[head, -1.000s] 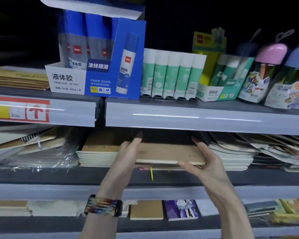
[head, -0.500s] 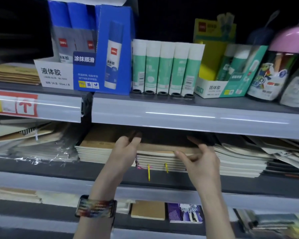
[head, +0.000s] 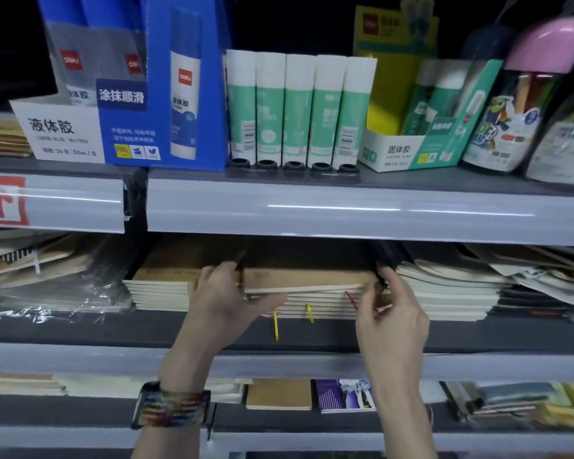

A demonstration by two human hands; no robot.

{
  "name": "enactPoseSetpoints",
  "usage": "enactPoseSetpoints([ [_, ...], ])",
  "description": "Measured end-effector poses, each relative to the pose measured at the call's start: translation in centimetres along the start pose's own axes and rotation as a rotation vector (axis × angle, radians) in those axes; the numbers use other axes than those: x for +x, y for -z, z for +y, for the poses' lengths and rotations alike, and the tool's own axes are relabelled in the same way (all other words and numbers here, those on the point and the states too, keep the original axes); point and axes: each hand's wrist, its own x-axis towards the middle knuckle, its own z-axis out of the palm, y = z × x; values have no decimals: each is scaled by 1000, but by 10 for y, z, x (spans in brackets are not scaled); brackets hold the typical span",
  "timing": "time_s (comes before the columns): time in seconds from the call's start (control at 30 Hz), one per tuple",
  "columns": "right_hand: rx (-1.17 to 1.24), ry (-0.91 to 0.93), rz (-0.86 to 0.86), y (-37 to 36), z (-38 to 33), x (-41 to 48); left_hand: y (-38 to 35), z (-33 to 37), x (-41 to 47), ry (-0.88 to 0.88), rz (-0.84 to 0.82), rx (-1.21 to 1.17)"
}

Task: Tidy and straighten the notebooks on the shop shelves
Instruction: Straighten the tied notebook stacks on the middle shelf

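Gripping the top kraft notebook (head: 307, 279) of the middle stack (head: 315, 304), the left hand (head: 226, 301) has its fingers (head: 212, 276) curled over the cover's left end and its thumb tucked under the front edge, so that end is lifted slightly off the books below. The right hand (head: 393, 318) holds the same notebook at its right end: the forefinger hooks over the right edge, and the thumb and remaining fingers curl tightly against the front corner. The notebook lies flat and roughly square with the stack under it, on the middle shelf (head: 146, 329).

2 yellow ribbons (head: 275, 326) and 1 red ribbon (head: 351, 298) hang out of the stack's front. Touching it on the left is another pile of kraft notebooks (head: 161, 288); just beside it on the right is a pile of white-edged notebooks (head: 444, 293), with loose, tilted covers further right. Plastic-wrapped notebooks (head: 47, 286) lie at the far left of the shelf.

A woven multicoloured strap (head: 173, 409) circles the left wrist.

On the upper shelf stand a blue liquid-glue box (head: 179, 94), 5 green-and-white glue sticks (head: 299, 107) upright on their black caps, a green solid-glue box (head: 421, 150) and a pink-lidded tub (head: 544, 44). A red arrow label (head: 0, 203) sits on the shelf rail at the left. On the lower shelf lie a small kraft notebook (head: 279, 394) and a purple one (head: 345, 394) side by side.
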Motion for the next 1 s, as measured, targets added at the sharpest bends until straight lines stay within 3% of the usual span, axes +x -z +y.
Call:
enactPoseSetpoints([
  [0.63, 55, -62, 38, -9, -3, -9, -19, -10, 12, -118, 133, 38],
  [0.83, 279, -65, 258, -13, -6, -28, -20, -12, 2, -161, 126, -1],
  [0.9, 327, -150, 315, -12, -2, -31, -23, -11, -3, -186, 130, -65],
  [1.0, 408, -291, 235, -10, 3, -31, -32, -9, -8, -187, 152, -195],
])
